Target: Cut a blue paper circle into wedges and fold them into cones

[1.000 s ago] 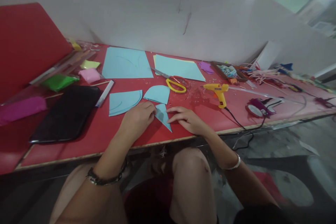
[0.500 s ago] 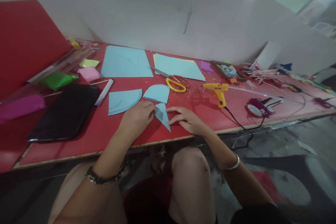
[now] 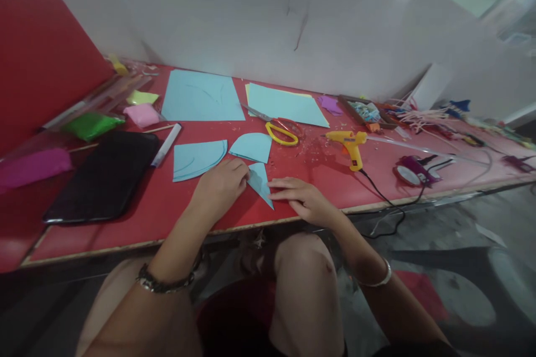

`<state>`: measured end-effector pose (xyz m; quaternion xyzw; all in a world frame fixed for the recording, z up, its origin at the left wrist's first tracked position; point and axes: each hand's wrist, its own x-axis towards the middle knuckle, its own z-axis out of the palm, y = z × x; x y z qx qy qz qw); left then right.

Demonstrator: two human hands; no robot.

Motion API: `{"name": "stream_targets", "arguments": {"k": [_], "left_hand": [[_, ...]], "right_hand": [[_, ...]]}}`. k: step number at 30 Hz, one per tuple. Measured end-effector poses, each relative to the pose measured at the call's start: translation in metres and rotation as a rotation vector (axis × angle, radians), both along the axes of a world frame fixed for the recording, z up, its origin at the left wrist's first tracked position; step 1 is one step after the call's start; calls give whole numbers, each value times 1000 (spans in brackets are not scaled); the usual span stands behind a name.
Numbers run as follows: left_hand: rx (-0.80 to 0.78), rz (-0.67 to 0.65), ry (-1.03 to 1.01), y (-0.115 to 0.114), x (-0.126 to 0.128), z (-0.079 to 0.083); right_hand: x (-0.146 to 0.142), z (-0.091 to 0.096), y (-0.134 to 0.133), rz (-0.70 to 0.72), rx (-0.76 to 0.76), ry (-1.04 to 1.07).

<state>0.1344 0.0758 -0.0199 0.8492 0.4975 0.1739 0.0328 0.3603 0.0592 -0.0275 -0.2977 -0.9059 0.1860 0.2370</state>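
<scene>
A narrow triangle of light blue paper (image 3: pixel 260 179) lies on the red tabletop before me. My left hand (image 3: pixel 221 185) is closed at its left edge, with the fingertips bunched together on the paper. On the other side, my right hand (image 3: pixel 305 199) is open, its fingers stretched out flat and touching the triangle's right edge. Just behind sits a rounded piece of folded blue paper (image 3: pixel 251 146). To its left is another folded blue piece (image 3: pixel 196 159) with a curved edge and a drawn line. Scissors with yellow and red handles (image 3: pixel 281 133) rest beyond them.
A yellow glue gun (image 3: pixel 350 148) lies to the right, its cord hanging over the table edge. At left are a black tablet-like slab (image 3: pixel 106 178), a white marker (image 3: pixel 166 145) and coloured clay packets (image 3: pixel 90 125). Blue sheets (image 3: pixel 203 95) lie against the wall.
My right hand's fingers have come closer together and lie flatter beside the triangle. The left hand stays at the paper's left edge.
</scene>
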Motion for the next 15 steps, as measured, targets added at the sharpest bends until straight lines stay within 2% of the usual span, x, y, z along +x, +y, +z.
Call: {"name": "stream_targets", "arguments": {"k": [7,15], "left_hand": [[-5,-1,6,0,1,0],[-10,-74,-162,2,-4,-6]], "right_hand": [[-3,4,-2,-5,5,19],[-5,4,-7,-10,45,-10]]}}
